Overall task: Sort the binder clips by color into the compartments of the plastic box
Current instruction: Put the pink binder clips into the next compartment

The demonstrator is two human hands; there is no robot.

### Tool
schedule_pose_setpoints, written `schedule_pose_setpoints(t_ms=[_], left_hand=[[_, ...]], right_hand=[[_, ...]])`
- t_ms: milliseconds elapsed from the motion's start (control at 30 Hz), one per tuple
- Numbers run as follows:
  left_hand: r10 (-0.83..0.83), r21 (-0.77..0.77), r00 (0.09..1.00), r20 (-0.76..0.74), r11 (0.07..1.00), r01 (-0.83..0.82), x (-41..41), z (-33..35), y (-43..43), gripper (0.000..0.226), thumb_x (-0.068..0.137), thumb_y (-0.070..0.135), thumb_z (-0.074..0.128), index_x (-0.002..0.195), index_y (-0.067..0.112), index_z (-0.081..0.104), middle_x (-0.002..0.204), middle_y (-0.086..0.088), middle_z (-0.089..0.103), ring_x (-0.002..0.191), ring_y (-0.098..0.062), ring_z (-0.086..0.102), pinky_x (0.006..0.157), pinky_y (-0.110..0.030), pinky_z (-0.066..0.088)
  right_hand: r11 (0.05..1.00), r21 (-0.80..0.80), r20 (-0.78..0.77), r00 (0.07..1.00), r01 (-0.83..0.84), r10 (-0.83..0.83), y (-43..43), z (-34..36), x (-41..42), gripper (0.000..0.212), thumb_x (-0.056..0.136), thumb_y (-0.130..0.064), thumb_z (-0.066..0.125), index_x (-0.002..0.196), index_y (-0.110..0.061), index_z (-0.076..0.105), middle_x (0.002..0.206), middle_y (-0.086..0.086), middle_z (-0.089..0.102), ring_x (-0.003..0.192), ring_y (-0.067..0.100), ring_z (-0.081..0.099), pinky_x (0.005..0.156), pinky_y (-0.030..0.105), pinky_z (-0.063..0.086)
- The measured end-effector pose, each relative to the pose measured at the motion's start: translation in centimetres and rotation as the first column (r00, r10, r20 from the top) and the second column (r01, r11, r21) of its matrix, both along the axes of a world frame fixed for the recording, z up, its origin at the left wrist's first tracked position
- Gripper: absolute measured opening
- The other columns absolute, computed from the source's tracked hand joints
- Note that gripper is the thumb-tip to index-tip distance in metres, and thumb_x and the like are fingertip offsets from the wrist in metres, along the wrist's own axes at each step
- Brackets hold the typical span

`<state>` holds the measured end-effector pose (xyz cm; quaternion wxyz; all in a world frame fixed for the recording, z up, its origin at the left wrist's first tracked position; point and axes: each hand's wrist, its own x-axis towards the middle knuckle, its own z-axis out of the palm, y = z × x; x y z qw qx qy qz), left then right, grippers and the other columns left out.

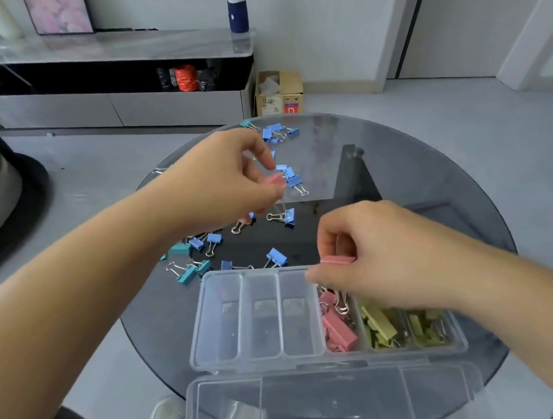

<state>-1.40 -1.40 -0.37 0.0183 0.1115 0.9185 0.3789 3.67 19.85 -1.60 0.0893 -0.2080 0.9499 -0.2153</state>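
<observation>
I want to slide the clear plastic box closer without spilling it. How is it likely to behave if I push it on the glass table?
The plastic box probably slides easily: smooth plastic on a smooth glass table. It looks thin-walled and light, and clips fill only its right compartments, so a push might swing it round. Its open lid overhangs the table edge, so it may tip towards you.

Blue bottle [237, 8] on console [112, 49], cardboard box [279, 92], round glass table [418, 165]

My 2 hands [230, 176] each hold 1 pink clip [273, 182]. Box [200, 335]: 6 compartments, 3 w/ clips. Approx. 14 blue clips [276, 257], 4 teal clips [179, 248] on table; exact no. unclear.
</observation>
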Motion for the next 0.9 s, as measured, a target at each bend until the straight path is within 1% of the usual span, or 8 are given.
schedule_pose_setpoints(t_ms=[100,167,267,433,567,700,833,900], left_hand=[[-0.041,0.098,0.998,0.056,0.995,0.035,1.0,-0.1,1.1,0.010,0.088,0.025,0.070,0.096,0.023,0.064,0.070,-0.002,0.074,0.058,-0.018,0.074,0.060,-0.034,0.063],[-0.056,0.085,0.997,0.049,0.995,0.052,1.3,-0.6,1.6,0.005,0.089,0.023,0.069,0.092,0.020,0.067,0.070,-0.002,0.073,0.060,-0.018,0.074,0.062,-0.035,0.064],[-0.078,0.052,0.996,0.046,0.996,0.075,1.6,-1.2,2.1,0.003,0.089,0.021,0.068,0.088,0.019,0.067,0.070,-0.002,0.073,0.061,-0.019,0.074,0.062,-0.040,0.063],[-0.092,0.046,0.994,0.066,0.995,0.089,1.2,-1.4,2.2,0.003,0.090,0.021,0.068,0.089,0.018,0.067,0.070,-0.003,0.074,0.065,-0.021,0.075,0.065,-0.042,0.063],[-0.103,0.041,0.992,0.068,0.994,0.101,1.1,-1.5,2.3,0.003,0.090,0.022,0.068,0.090,0.019,0.066,0.070,-0.003,0.074,0.064,-0.020,0.075,0.064,-0.041,0.063],[-0.095,0.046,0.994,0.058,0.995,0.093,1.1,-1.4,2.2,0.004,0.088,0.021,0.070,0.090,0.019,0.067,0.070,-0.002,0.074,0.065,-0.021,0.075,0.064,-0.043,0.063],[-0.106,0.041,0.992,0.062,0.994,0.104,1.4,-1.3,2.4,0.005,0.086,0.021,0.070,0.089,0.021,0.067,0.069,-0.002,0.074,0.062,-0.019,0.073,0.065,-0.043,0.063],[-0.114,0.052,0.991,0.068,0.993,0.110,1.5,-1.2,2.5,0.006,0.086,0.020,0.071,0.090,0.020,0.067,0.071,-0.003,0.074,0.063,-0.019,0.073,0.067,-0.043,0.063]], right_hand=[[1.000,-0.006,-0.072,0.997,0.005,-0.005,0.1,-0.6,0.6,0.023,0.081,-0.043,0.070,0.071,-0.026,0.057,0.063,-0.010,0.061,0.059,0.006,0.057,0.052,0.027,0.046],[1.000,-0.012,-0.084,0.996,0.001,-0.002,0.3,-0.6,0.7,0.018,0.081,-0.040,0.071,0.072,-0.027,0.061,0.066,-0.011,0.065,0.063,0.006,0.061,0.053,0.025,0.050],[0.999,-0.046,-0.092,0.995,0.018,-0.022,0.8,-0.7,0.6,0.016,0.078,-0.040,0.072,0.072,-0.029,0.063,0.072,-0.019,0.066,0.068,0.000,0.062,0.050,0.017,0.047],[0.986,-0.161,-0.116,0.991,0.049,-0.068,1.4,-0.9,-0.1,0.024,0.077,-0.042,0.075,0.068,-0.027,0.059,0.073,-0.020,0.065,0.057,0.004,0.058,0.046,0.014,0.044],[0.993,-0.117,-0.073,0.997,0.017,-0.025,1.2,-0.9,0.2,0.017,0.077,-0.038,0.073,0.069,-0.026,0.063,0.068,-0.016,0.067,0.056,0.006,0.059,0.047,0.022,0.046],[0.996,-0.088,-0.095,0.995,-0.004,-0.005,1.4,-0.3,0.3,0.011,0.077,-0.027,0.073,0.069,-0.027,0.066,0.067,-0.017,0.068,0.065,0.002,0.063,0.059,0.018,0.050],[0.999,-0.002,-0.109,0.993,-0.042,0.042,1.5,0.0,0.5,0.011,0.079,-0.037,0.075,0.071,-0.033,0.069,0.065,-0.019,0.067,0.074,-0.006,0.061,0.049,0.016,0.043],[0.998,-0.004,-0.110,0.992,-0.055,0.054,1.6,0.2,0.5,0.014,0.078,-0.042,0.077,0.070,-0.033,0.069,0.067,-0.022,0.067,0.073,-0.009,0.061,0.049,0.013,0.042]])
